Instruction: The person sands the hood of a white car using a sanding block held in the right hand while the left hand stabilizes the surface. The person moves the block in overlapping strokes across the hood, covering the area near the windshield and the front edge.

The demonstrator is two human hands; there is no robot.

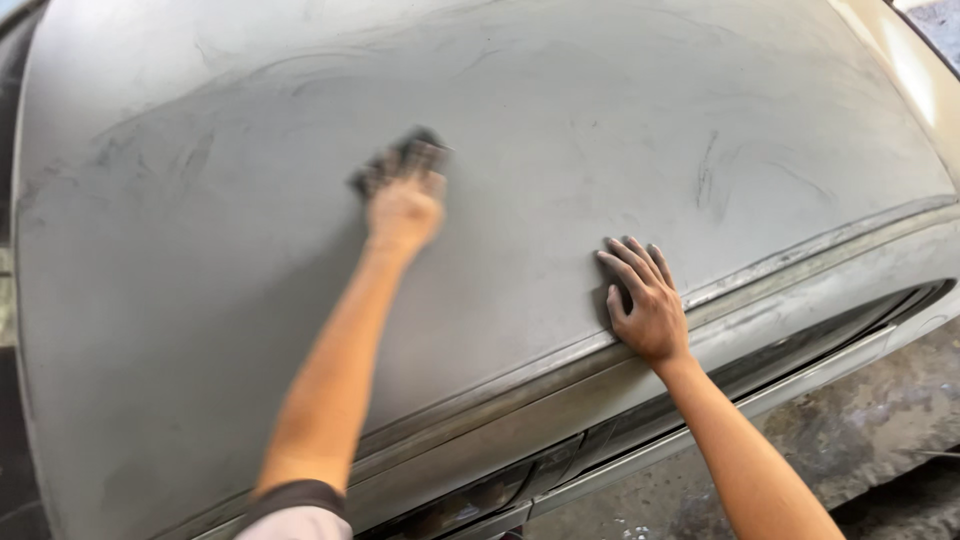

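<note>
Nearest, at the car's front edge, the right hand [648, 300] is spread flat on the dusty grey primed hood [600, 120], seemingly as a brace, while a dark sanding pad [405, 160] is pressed farther up the panel under the blurred left hand [403, 208].

No packages, labels, signs or screens.

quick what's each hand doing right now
Left hand: closed on a dark sanding pad, pressed to the grey car panel.
Right hand: open, flat on the panel, holding nothing.
</note>
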